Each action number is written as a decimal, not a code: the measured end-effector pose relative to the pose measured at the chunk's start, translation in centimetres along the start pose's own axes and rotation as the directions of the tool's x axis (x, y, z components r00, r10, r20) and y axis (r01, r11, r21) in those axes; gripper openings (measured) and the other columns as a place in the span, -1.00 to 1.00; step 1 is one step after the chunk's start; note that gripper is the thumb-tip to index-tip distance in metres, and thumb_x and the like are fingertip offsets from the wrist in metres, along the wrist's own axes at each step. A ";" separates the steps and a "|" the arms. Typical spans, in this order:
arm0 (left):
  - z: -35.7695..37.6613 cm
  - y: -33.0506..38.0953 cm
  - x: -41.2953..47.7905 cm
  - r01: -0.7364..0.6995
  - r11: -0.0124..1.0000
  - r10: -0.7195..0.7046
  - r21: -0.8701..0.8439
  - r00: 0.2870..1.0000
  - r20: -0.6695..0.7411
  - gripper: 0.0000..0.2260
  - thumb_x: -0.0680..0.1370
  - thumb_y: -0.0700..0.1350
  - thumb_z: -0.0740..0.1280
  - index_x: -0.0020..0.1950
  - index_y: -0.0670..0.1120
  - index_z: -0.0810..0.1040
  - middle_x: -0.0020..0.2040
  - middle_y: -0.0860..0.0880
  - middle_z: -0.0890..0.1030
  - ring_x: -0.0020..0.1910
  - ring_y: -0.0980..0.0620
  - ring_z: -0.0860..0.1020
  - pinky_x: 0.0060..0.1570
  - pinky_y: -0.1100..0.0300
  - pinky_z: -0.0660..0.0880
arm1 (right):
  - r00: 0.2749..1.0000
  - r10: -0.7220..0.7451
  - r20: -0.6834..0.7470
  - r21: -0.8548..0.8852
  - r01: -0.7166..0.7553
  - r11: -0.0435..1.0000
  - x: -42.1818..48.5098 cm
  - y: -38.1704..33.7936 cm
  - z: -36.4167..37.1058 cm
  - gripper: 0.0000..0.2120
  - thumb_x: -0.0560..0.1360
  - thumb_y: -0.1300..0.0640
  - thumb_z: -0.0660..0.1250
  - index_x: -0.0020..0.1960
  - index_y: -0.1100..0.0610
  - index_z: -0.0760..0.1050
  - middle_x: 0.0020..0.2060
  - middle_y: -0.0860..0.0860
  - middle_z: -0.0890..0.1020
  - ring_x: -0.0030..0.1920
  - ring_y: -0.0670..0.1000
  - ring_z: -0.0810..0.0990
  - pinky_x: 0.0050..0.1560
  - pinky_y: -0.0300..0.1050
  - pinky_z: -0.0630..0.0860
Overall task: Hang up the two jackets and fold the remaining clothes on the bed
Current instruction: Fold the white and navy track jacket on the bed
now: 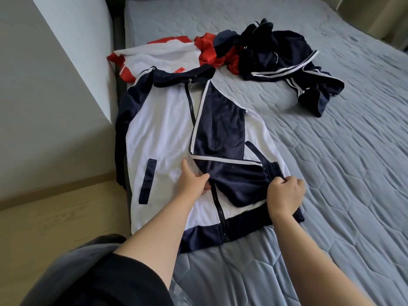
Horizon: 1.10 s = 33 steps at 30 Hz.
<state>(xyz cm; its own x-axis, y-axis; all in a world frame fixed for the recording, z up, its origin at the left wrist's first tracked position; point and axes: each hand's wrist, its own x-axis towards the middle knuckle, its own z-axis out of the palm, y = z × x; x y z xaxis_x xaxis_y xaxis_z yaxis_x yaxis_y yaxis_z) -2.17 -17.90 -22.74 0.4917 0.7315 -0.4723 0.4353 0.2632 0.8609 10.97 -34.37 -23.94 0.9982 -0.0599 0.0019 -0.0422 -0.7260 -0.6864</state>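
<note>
A white and navy zip jacket (159, 129) lies front-up on the left side of the bed (331, 173). Its right sleeve (220, 129) is folded across the chest and bent at the elbow towards the ribbed cuff (270, 171). My left hand (192, 182) grips the navy sleeve fabric near the zip. My right hand (284, 193) pinches the sleeve at the cuff end. Behind it lies a white and red jacket (159, 56). A heap of navy clothes with white stripes (282, 60) and a red garment (209, 51) sit farther back.
The bed has a grey quilted cover. A white wall or panel (55, 85) stands to the left, with wooden floor (55, 217) beneath it. The jacket's left sleeve hangs over the bed's left edge.
</note>
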 end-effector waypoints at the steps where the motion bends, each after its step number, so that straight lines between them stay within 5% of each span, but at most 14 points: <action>1: 0.0 0.1 -0.1 -0.032 0.998 0.033 0.046 0.999 -0.024 -0.26 0.50 -0.20 0.32 0.53 0.07 -0.05 -0.07 -0.04 0.60 -0.23 0.01 0.64 -0.16 0.11 0.59 | 1.000 -0.012 0.005 -0.050 0.012 0.999 0.1 -0.1 0.0 -0.75 0.44 0.23 0.16 0.07 0.29 0.46 0.16 0.19 0.45 0.20 0.21 0.35 0.21 0.07 0.24; 5: -0.1 0.4 -0.5 -0.274 0.880 0.365 0.388 0.914 -0.181 -0.58 0.50 -0.23 0.31 0.33 -0.02 0.34 0.02 0.03 0.45 -0.07 0.01 0.49 -0.09 0.16 0.41 | 0.929 -0.345 0.135 -0.195 0.366 0.910 -1.0 -1.5 0.7 -0.51 0.37 0.32 0.21 0.31 0.23 0.34 0.40 0.20 0.28 0.41 0.20 0.18 0.40 0.04 0.01; 7: -0.4 0.0 -0.4 -0.391 0.742 0.543 0.544 0.827 -0.146 -0.75 0.50 -0.26 0.30 0.17 -0.11 0.48 0.10 -0.04 0.44 0.05 -0.04 0.46 -0.09 0.14 0.40 | 0.785 -0.570 0.241 -0.156 0.611 0.776 -2.3 -2.1 1.7 -0.54 0.44 0.27 0.24 0.34 0.23 0.35 0.42 0.19 0.30 0.45 0.21 0.18 0.44 0.09 0.02; 9: -0.8 -0.6 -0.1 -0.512 0.566 0.648 0.646 0.761 0.035 -0.78 0.51 -0.28 0.27 0.14 -0.17 0.55 0.16 -0.09 0.49 0.16 -0.10 0.43 0.05 0.11 0.40 | 0.646 -0.632 0.429 -0.161 0.743 0.650 -3.1 -2.4 2.5 -0.52 0.53 0.10 0.20 0.43 0.16 0.27 0.48 0.13 0.22 0.50 0.15 0.08 0.46 0.13 -0.06; 11: -1.1 -1.4 0.1 -0.538 0.380 0.590 0.752 0.767 0.251 -0.67 0.58 -0.19 0.20 0.35 -0.13 0.45 0.38 -0.10 0.39 0.37 -0.11 0.30 0.30 0.09 0.25 | 0.605 -0.549 0.577 -0.246 0.769 0.590 -3.1 -1.6 3.3 -0.46 0.59 -0.07 0.08 0.51 0.06 0.11 0.53 0.06 0.07 0.53 0.08 -0.07 0.46 0.15 -0.18; 14: -0.9 -2.7 0.5 -0.501 0.198 0.427 0.843 0.818 0.386 -0.53 0.64 -0.02 0.04 0.55 0.01 0.06 0.56 0.00 -0.03 0.53 0.00 -0.11 0.46 -0.01 -0.04 | 0.646 -0.478 0.595 -0.330 0.739 0.587 -2.5 -0.6 3.7 -0.42 0.58 -0.18 -0.01 0.54 -0.01 -0.01 0.54 0.01 -0.02 0.53 0.04 -0.14 0.44 0.19 -0.26; 17: -0.4 -2.9 0.8 -0.483 0.127 0.372 0.866 0.833 0.409 -0.49 0.64 0.03 0.00 0.55 0.05 -0.11 0.56 -0.01 -0.17 0.52 -0.03 -0.24 0.45 -0.06 -0.10 | 0.662 -0.473 0.582 -0.369 0.733 0.572 -2.0 -0.4 3.6 -0.39 0.56 -0.20 -0.02 0.54 -0.02 -0.04 0.54 0.00 -0.03 0.53 0.03 -0.16 0.43 0.20 -0.30; 23: -0.2 -2.9 1.1 -0.460 0.072 0.315 0.885 0.852 0.418 -0.50 0.64 0.03 -0.04 0.55 0.05 -0.13 0.56 -0.01 -0.18 0.51 -0.07 -0.27 0.45 -0.09 -0.14 | 0.599 -0.464 0.653 -0.376 0.788 0.488 -0.6 0.3 2.4 -0.31 0.50 -0.10 0.05 0.55 0.01 -0.12 0.54 0.02 -0.13 0.52 0.04 -0.26 0.41 0.21 -0.34; 33: -1.3 -3.9 1.1 -0.434 0.127 0.270 0.892 0.880 0.390 -0.47 0.63 0.15 -0.06 0.54 0.10 -0.17 0.55 0.06 -0.21 0.51 0.01 -0.27 0.45 -0.03 -0.19 | 0.664 -0.404 0.629 -0.358 0.709 0.607 -1.7 -0.5 2.8 -0.36 0.49 0.04 0.08 0.54 0.04 -0.02 0.54 0.02 -0.06 0.53 0.03 -0.16 0.44 0.27 -0.21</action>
<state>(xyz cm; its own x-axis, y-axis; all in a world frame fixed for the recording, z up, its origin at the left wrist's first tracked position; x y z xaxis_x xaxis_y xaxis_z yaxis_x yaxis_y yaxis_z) -4.28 -17.35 -26.35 0.8446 0.4698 -0.2569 0.5144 -0.8451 0.1458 9.37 -31.96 -25.66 0.7064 0.6849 -0.1786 0.6672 -0.7286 -0.1551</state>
